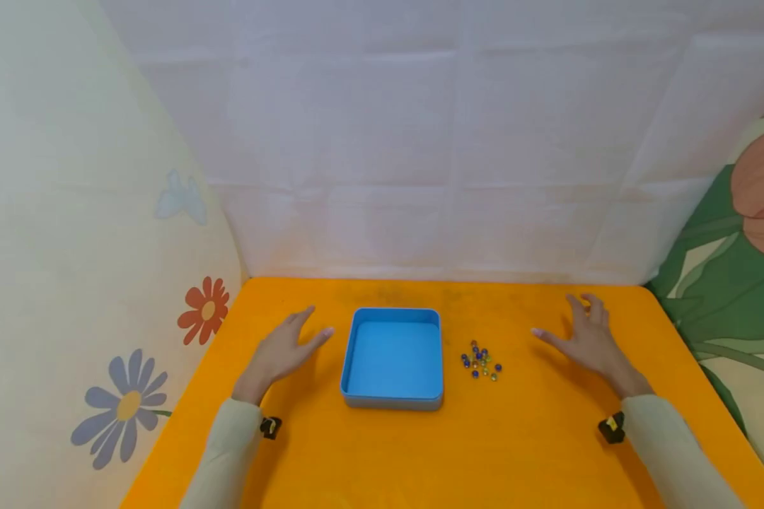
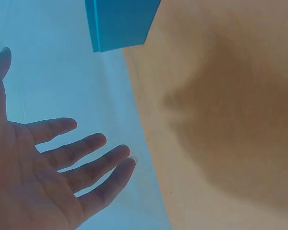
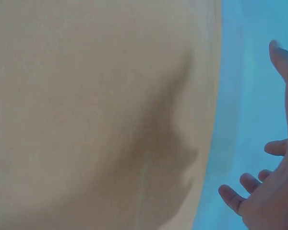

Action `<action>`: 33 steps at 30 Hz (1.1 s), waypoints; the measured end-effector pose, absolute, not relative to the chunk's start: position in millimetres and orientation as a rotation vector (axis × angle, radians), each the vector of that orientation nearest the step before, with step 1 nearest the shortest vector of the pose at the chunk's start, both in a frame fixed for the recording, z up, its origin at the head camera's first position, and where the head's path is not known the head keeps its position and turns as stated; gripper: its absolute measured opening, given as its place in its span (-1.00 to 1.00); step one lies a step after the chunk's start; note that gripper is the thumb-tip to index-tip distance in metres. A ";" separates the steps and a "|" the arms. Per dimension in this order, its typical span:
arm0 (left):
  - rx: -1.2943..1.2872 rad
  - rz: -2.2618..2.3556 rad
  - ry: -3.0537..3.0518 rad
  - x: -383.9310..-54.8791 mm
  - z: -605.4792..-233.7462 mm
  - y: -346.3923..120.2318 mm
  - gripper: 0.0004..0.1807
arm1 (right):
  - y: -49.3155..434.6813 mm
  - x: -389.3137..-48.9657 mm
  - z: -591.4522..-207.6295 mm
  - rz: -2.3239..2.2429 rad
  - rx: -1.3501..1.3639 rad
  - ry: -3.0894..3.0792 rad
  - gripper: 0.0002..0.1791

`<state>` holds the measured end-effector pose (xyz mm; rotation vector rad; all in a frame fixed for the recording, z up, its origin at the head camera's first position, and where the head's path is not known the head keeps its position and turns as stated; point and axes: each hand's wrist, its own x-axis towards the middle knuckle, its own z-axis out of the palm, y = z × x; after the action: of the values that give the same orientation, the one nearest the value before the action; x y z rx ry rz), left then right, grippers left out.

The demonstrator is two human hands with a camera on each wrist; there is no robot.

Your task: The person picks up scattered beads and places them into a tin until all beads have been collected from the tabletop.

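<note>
A square blue tray [image 1: 391,404] with low walls rests on the orange table, nothing inside it. To its right lies a loose cluster of small glass marbles [image 1: 475,374], mostly dark blue with some amber and greenish ones. My left hand [image 1: 279,353] hovers left of the tray, fingers spread and holding nothing; the left wrist view shows its bare palm [image 2: 38,177] and a corner of the tray [image 2: 122,24]. Over on the right, my right hand [image 1: 592,345] is held above the table, apart from the marbles, its fingers loosely bent around nothing.
The orange table [image 1: 382,459] ends at a white cloth backdrop [image 1: 356,141]. A flower-printed sheet [image 1: 127,212] hangs along the left side, and a tulip-printed one [image 1: 738,283] along the right. Each wrist carries a small black camera [image 1: 270,427].
</note>
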<state>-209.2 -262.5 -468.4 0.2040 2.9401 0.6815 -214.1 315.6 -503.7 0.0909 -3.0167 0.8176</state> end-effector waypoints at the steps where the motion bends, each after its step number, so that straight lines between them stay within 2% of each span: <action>1: 0.206 0.687 2.937 -208.3 -468.5 -261.4 0.10 | 314.5 -213.8 -503.7 0.823 0.095 -3.012 0.29; 10: 0.234 0.704 2.933 -199.0 -465.5 -248.5 0.11 | 306.8 -209.7 -501.1 0.880 0.107 -2.995 0.24; 20: 0.273 0.685 2.955 -188.6 -466.3 -236.9 0.11 | 299.1 -209.3 -506.6 0.919 0.094 -3.027 0.29; 27: 0.285 0.646 2.960 -180.9 -471.2 -232.0 0.18 | 294.7 -205.2 -507.1 0.885 0.125 -3.011 0.24; 33: 0.300 0.629 2.978 -174.6 -473.8 -228.5 0.15 | 291.0 -202.9 -507.0 0.949 0.156 -3.015 0.15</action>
<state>-174.6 -228.5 -473.8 0.3003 2.9782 0.6286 -202.9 291.0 -507.0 0.1556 -3.0145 0.9494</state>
